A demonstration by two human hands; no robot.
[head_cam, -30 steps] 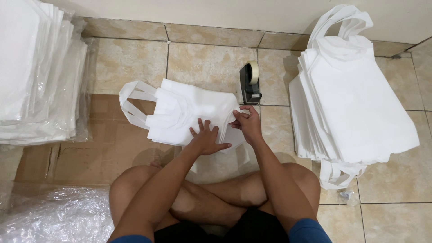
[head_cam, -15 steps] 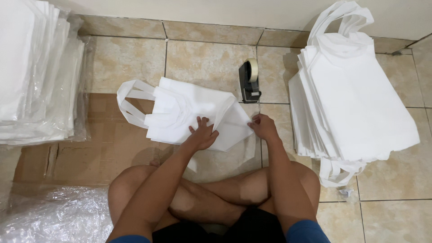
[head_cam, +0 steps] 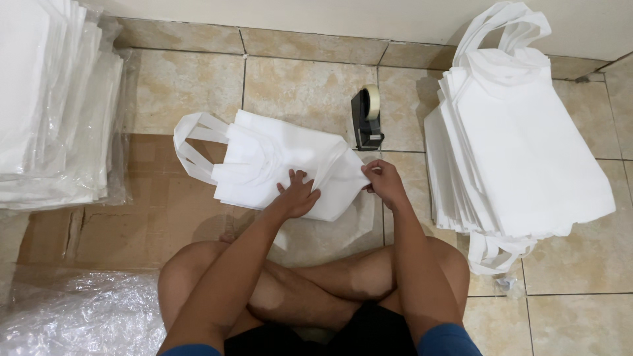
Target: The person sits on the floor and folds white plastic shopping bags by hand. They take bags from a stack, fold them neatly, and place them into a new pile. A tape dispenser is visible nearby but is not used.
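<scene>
The white bag (head_cam: pixel 283 168) looks like matt, soft non-woven cloth; the floor (head_cam: pixel 303 89) is glossy mottled tile; the cardboard (head_cam: pixel 158 217) is matt brown; the plastic wrap (head_cam: pixel 72 320) is shiny and crinkled.

One head camera looks steeply down from above the seated person's crossed legs (head_cam: pixel 310 290), facing the wall (head_cam: pixel 330 16) ahead; the floor (head_cam: pixel 303 86) lies near, bag stacks at both frame edges, forearms reaching forward from below

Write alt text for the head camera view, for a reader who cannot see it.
A person sitting cross-legged on a tiled floor presses the left hand on a folded white bag while the right hand pinches its edge. A tape dispenser stands just beyond; stacks of white bags lie to the right and left.
</scene>
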